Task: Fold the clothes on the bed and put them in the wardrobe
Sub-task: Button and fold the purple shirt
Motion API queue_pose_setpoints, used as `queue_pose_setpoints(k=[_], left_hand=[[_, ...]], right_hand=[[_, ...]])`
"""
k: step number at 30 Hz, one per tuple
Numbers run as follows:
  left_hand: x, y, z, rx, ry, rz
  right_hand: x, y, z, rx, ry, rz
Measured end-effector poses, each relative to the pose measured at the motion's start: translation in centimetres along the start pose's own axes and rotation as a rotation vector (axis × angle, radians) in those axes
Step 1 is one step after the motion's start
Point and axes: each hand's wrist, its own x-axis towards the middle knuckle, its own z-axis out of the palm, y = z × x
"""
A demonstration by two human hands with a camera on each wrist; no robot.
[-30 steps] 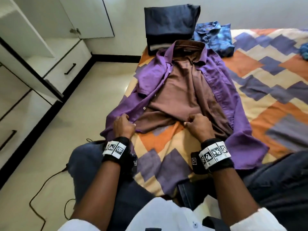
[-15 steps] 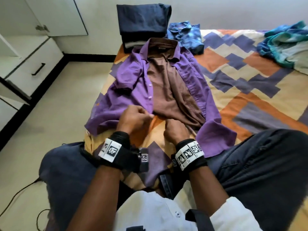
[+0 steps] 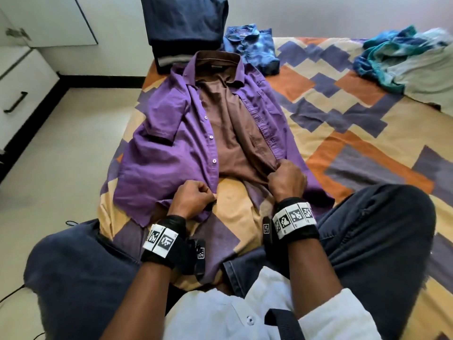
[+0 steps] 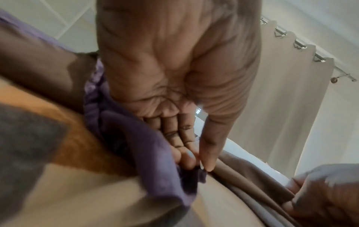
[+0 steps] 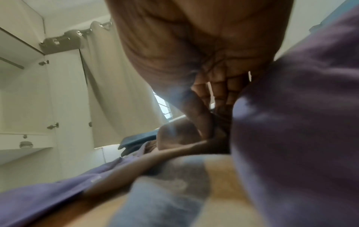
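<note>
A purple shirt [image 3: 169, 148] with a brown inside [image 3: 228, 141] lies face up and unbuttoned on the patterned bedsheet [image 3: 343, 114]. My left hand [image 3: 193, 197] pinches the bottom hem corner of the shirt's left front panel [image 4: 155, 153]. My right hand [image 3: 285, 177] grips the lower edge of the right front panel [image 5: 291, 122], with brown fabric bunched at the fingers [image 5: 219, 95]. The two front edges lie close together over the brown inside.
A folded dark navy stack [image 3: 186, 28] and a folded blue shirt [image 3: 252, 47] sit at the bed's far end. A teal and white heap of clothes [image 3: 411, 62] lies far right. White wardrobe drawers [image 3: 22, 79] stand left across the floor. My knees flank the shirt.
The left front panel has been drawn across the brown inside. My left hand moved right and nearer with the hem; my right hand moved out and gripped the right panel.
</note>
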Motion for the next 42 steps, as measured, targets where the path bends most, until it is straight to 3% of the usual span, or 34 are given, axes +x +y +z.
queue_pose_setpoints(k=[2,5,6,8,11,14,18,24,27,30,32,33,35,36,37,40,42], left_hand=[[-0.1,0.3,-0.1,-0.006,0.005,0.003],[0.2,0.9,0.1,-0.015,0.005,0.019],[0.3,1.0,0.2,-0.013,0.004,0.020],[0.3,0.9,0.4,-0.001,0.014,0.009],[0.0,0.9,0.8,-0.002,0.020,-0.020],[-0.2,1.1,1.2,0.006,0.043,-0.029],[0.0,1.1,1.3,-0.039,0.044,-0.052],[-0.2,0.4,1.3,-0.159,0.055,-0.054],[0.0,0.2,1.0,-0.213,-0.011,-0.073],[-0.3,0.5,0.0,-0.317,-0.113,-0.070],[-0.8,0.6,-1.1,-0.304,-0.176,-0.043],[-1.0,0.5,-1.7,-0.286,-0.196,-0.036],[-1.4,0.4,-2.9,-0.269,-0.214,-0.041],[-1.6,0.2,-3.3,-0.263,-0.221,-0.053],[-1.7,0.1,-3.7,-0.262,-0.221,-0.066],[-2.3,-0.4,-4.2,-0.276,-0.197,-0.087],[-2.3,-0.8,-4.0,-0.280,-0.191,-0.089]], right_hand=[[-0.8,-1.1,-0.1,0.074,-0.098,-0.147],[-3.0,-3.0,0.3,0.120,-0.403,-0.471],[-3.4,-3.2,0.2,0.156,-0.427,-0.487],[-2.9,-2.9,-0.7,0.239,-0.306,-0.416],[-0.9,-1.3,-2.3,0.087,-0.111,-0.300],[0.4,-0.8,-3.0,0.053,-0.009,-0.299],[0.1,-1.4,-1.9,0.211,0.011,-0.334],[-0.5,-0.5,0.1,-0.148,-0.147,-0.202],[-0.7,-0.2,-0.5,-0.200,-0.190,-0.154],[-0.6,-0.9,-2.4,-0.135,0.028,-0.284],[-1.8,-2.5,-3.8,0.134,0.139,-0.361],[-2.4,-3.5,-4.1,0.292,0.071,-0.393],[-3.7,-5.7,-3.7,0.506,-0.268,-0.400],[-4.3,-6.2,-2.9,0.495,-0.425,-0.389],[-4.7,-6.3,-2.0,0.380,-0.483,-0.384],[-4.0,-4.1,-1.0,0.129,-0.333,-0.245],[-3.1,-2.6,-2.2,0.307,-0.276,-0.172]])
